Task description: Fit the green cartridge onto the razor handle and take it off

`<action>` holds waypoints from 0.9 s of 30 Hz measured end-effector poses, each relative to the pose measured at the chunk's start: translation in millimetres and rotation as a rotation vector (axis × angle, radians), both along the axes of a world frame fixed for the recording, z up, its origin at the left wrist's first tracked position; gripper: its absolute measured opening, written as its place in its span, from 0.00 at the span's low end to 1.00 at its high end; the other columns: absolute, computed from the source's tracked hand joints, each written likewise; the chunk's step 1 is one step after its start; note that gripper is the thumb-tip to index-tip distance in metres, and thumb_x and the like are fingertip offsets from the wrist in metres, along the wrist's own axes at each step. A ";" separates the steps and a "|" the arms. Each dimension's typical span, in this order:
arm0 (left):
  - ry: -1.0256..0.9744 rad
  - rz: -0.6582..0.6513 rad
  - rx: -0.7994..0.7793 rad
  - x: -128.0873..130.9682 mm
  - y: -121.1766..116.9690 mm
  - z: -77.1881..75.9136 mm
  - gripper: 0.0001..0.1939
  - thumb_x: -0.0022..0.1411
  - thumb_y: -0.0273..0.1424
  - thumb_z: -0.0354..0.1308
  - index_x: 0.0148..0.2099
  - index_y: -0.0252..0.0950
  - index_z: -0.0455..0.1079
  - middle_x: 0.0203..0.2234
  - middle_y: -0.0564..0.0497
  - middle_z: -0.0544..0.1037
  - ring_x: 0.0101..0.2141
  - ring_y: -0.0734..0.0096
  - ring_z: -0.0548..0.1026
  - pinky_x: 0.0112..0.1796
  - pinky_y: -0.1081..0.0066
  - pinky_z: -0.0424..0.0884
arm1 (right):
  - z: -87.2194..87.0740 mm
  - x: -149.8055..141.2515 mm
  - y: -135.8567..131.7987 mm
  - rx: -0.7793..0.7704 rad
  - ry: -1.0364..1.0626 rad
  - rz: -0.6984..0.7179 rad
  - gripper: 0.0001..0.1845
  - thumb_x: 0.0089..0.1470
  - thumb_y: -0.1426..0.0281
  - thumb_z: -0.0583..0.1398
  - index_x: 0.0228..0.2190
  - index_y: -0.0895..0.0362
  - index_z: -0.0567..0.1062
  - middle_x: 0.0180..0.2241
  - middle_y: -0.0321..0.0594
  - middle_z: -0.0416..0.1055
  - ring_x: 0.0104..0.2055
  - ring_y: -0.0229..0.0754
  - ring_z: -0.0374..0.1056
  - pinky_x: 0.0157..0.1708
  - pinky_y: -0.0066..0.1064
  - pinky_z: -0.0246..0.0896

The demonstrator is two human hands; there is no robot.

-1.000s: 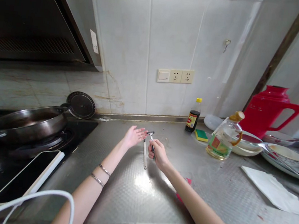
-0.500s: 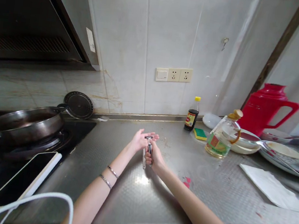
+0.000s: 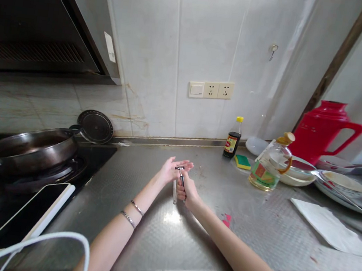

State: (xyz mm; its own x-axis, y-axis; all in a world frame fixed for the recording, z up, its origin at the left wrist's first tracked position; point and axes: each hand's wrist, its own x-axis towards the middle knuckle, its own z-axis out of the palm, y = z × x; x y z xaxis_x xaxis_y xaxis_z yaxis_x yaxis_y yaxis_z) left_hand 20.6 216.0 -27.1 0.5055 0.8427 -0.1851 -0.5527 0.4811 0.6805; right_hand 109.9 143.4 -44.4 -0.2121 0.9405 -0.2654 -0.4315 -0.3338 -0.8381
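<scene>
- Two bare hands out over the metal counter (image 3: 160, 251), close together, pretty much mid-view
- right hand (image 3: 188, 191) is wrapped round the handle of a T-headed tool (image 3: 179, 168), fingers curled in tight; looks like a razor or maybe a peeler, honestly can't tell which; handle's dark, head's up at the far end
- left hand (image 3: 170, 171) is spread wide, fingers stretched out toward the right and nothing gripped; the tool's head sits right in front of its palm; can't tell if they're actually touching
- two bracelets (image 3: 128, 219) on the left forearm, silvery
- just below the hands there's a pale handle (image 3: 174, 194) on the counter; its top end is hidden behind them, so no clue what it belongs to
- some pinkish-red scraps (image 3: 226, 220) lie near the right forearm
- further right you've got a sauce bottle (image 3: 232, 144) with a yellow cap; a green and yellow sponge (image 3: 242, 162) just beside it; then an oil bottle (image 3: 264, 174), a big red jug (image 3: 314, 136) and a white sheet (image 3: 330, 226)
- over left, a metal pan (image 3: 57, 149) on the stove; a phone (image 3: 23, 219) lies nearer, white cable (image 3: 66, 236) looping in front
</scene>
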 end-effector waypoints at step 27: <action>0.462 0.294 0.044 -65.3 15.8 -23.2 0.23 0.64 0.38 0.38 0.33 0.27 0.68 0.21 0.43 0.73 0.19 0.73 0.70 0.20 0.76 0.63 | 7.0 18.9 14.2 0.099 0.000 -0.105 0.25 0.47 0.49 0.53 0.15 0.56 0.57 0.08 0.24 0.44 0.09 0.26 0.38 0.08 0.20 0.30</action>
